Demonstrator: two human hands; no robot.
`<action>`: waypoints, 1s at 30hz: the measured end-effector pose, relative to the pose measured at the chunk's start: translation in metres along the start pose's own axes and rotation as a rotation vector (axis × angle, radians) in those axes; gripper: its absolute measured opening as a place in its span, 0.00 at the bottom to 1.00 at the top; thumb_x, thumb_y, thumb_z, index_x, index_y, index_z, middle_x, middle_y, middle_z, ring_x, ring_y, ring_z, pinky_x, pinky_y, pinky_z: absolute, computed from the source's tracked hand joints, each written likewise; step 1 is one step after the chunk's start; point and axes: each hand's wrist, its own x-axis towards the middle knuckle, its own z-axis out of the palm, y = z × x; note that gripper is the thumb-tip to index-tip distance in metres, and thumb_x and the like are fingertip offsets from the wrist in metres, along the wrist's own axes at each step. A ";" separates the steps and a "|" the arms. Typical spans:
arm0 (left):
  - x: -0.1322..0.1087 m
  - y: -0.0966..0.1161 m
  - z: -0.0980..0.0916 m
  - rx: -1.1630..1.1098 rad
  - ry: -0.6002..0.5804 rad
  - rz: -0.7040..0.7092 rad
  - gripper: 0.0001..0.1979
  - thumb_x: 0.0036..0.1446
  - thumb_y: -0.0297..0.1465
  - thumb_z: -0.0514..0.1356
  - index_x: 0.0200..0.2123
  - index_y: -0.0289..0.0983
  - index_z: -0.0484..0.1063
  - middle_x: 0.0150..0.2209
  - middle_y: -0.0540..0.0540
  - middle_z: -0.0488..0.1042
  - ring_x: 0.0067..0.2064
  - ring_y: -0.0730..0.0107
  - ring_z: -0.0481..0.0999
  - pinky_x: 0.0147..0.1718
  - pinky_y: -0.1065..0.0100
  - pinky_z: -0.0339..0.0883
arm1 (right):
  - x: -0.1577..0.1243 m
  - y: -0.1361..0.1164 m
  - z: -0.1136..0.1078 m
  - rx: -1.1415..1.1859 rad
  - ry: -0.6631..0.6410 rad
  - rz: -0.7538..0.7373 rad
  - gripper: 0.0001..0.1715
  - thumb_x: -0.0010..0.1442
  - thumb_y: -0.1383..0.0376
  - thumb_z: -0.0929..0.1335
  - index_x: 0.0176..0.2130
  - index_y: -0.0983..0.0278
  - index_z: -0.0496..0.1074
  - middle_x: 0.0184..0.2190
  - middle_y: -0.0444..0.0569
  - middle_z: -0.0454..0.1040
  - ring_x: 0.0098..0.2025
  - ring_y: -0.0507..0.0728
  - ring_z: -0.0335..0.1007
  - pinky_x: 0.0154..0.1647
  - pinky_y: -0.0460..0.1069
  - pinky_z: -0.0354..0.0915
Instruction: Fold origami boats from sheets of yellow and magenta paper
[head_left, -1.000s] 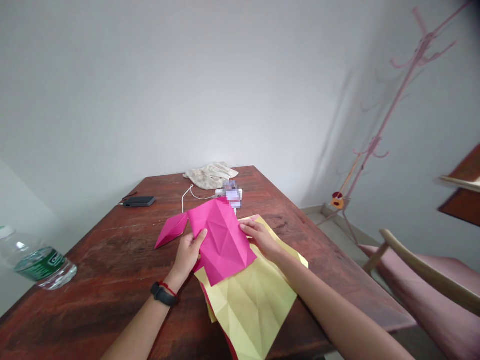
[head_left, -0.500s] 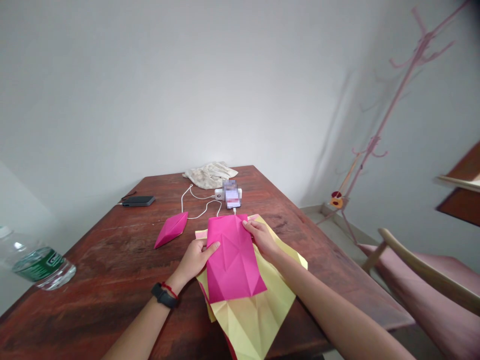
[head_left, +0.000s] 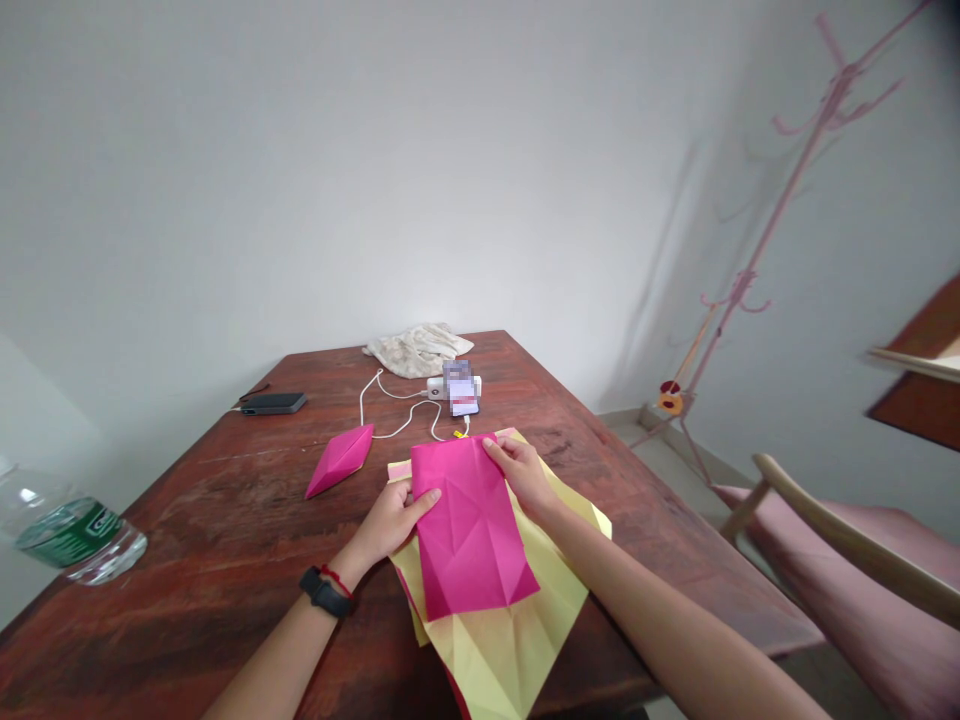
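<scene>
Between my hands is a creased pink sheet of paper [head_left: 469, 540], held above larger creased yellow paper [head_left: 517, 640]. My left hand [head_left: 394, 515] pinches the sheet's left edge, thumb on top and the other fingers behind. At its upper right corner, my right hand [head_left: 521, 472] grips the same sheet with the thumb in front. The fingers behind the paper are partly hidden. The yellow paper lies under the pink sheet and hangs past the table's near edge. A folded pink paper piece [head_left: 340, 461] rests on the table, left of and beyond my left hand.
On the wooden table [head_left: 225, 560] are a phone [head_left: 463, 395] with white cables, a dark power bank [head_left: 274, 403] and a crumpled pale cloth [head_left: 420, 350]. A water bottle [head_left: 75, 530] stands at the left. To the right are a pink chair [head_left: 847, 570] and a pink coat rack [head_left: 787, 185].
The pink sheet has tilted and shifted slightly down toward me, showing a bit of cable and a small yellow tag beyond its top edge. Both hands keep their grip.
</scene>
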 end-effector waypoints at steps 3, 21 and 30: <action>0.000 0.003 0.002 -0.161 0.050 -0.023 0.24 0.51 0.48 0.68 0.41 0.33 0.79 0.34 0.41 0.82 0.35 0.58 0.79 0.33 0.65 0.72 | -0.002 0.000 0.001 -0.020 -0.015 -0.006 0.29 0.52 0.40 0.72 0.23 0.62 0.69 0.23 0.44 0.66 0.26 0.53 0.58 0.27 0.49 0.54; 0.001 0.000 0.000 -0.180 0.151 -0.048 0.21 0.52 0.46 0.68 0.37 0.32 0.79 0.33 0.42 0.82 0.33 0.59 0.80 0.34 0.65 0.71 | -0.002 0.003 0.002 -0.048 -0.015 0.025 0.30 0.52 0.39 0.71 0.21 0.61 0.67 0.22 0.45 0.66 0.26 0.55 0.60 0.28 0.50 0.55; -0.002 0.012 0.006 -0.233 0.110 0.010 0.29 0.50 0.45 0.69 0.51 0.34 0.72 0.39 0.39 0.82 0.37 0.57 0.81 0.38 0.61 0.74 | -0.002 0.001 0.001 -0.176 0.053 -0.069 0.31 0.55 0.39 0.68 0.21 0.61 0.66 0.23 0.46 0.66 0.26 0.55 0.59 0.26 0.50 0.54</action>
